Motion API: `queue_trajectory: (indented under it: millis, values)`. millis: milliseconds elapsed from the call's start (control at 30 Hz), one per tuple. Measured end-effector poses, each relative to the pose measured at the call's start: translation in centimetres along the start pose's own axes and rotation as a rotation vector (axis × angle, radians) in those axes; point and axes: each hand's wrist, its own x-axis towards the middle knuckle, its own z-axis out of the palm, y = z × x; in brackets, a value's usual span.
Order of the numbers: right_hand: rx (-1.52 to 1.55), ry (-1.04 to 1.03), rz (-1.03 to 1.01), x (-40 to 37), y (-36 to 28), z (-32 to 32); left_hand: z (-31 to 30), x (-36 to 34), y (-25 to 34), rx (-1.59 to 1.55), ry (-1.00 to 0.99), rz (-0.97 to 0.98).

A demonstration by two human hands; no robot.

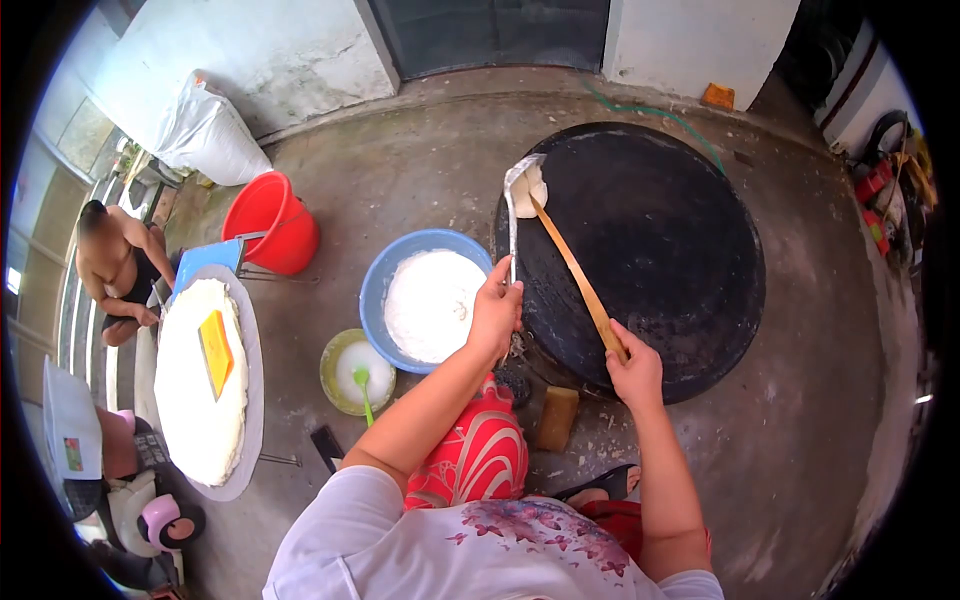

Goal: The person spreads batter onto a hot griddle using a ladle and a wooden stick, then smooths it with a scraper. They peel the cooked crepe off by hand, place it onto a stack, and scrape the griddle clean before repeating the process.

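Observation:
My left hand (494,312) is closed round the handle of a ladle (514,225), whose bowl is over the left edge of a large round black griddle (650,265). Pale, thick batter (530,192) fills the ladle's bowl. My right hand (637,370) grips a flat wooden spatula (577,275), its far tip touching the batter. Left of the griddle stands a blue basin (372,285) with a white mass in it. Beside that is a smaller green bowl (328,378) of whitish liquid, a green spoon (363,388) resting in it.
On the left, a round board (247,440) bears a stack of pale flatbreads (195,420) with a yellow scraper (216,355) on top. A red bucket (290,235) and white sack (215,135) stand behind. Another person (120,255) sits at far left. A block (557,418) lies near my feet.

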Motion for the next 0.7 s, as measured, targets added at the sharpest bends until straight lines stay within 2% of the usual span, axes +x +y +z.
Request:
queue_trajectory:
  millis: [100, 233, 300, 333, 367, 400, 433, 500, 633, 700]
  values:
    - [0.051, -0.016, 0.058, -0.2, -0.3, -1.2, 0.0, 2.3, -0.8, 0.043, -0.043, -0.030]
    - [-0.166, 0.062, -0.019, -1.3, -1.6, -3.7, 0.7, 5.3, 1.4, -0.011, -0.053, -0.090]
    - [-0.339, 0.095, -0.219, -1.9, -0.7, -3.7, 0.6, 6.1, 3.4, -0.070, -0.087, -0.109]
    - [-0.340, 0.096, -0.220, -1.9, -0.4, -3.4, 0.5, 6.1, 4.7, -0.170, -0.160, -0.133]
    - [-0.436, 0.060, -0.339, -1.8, 0.0, -3.1, 0.7, 6.0, 5.9, -0.269, -0.231, -0.157]
    - [-0.532, 0.023, -0.458, -1.7, 0.5, -2.6, 1.1, 5.4, 7.3, -0.345, -0.198, -0.211]
    - [-0.531, 0.022, -0.457, -1.3, 1.1, -2.1, 1.0, 5.6, 8.0, -0.345, -0.197, -0.212]
    - [-0.694, 0.038, -0.613, 0.4, 2.2, -1.0, 0.1, 6.2, 9.4, -0.760, -0.421, -0.421]
    - [-0.816, 0.088, -0.598, 5.0, 1.6, -0.6, 0.0, 5.0, 11.9, -1.180, -0.645, -0.566]
    - [-0.685, 0.148, -0.415, 6.3, 0.3, -0.5, -0.3, 4.1, 12.6, -1.236, -0.665, -0.585]
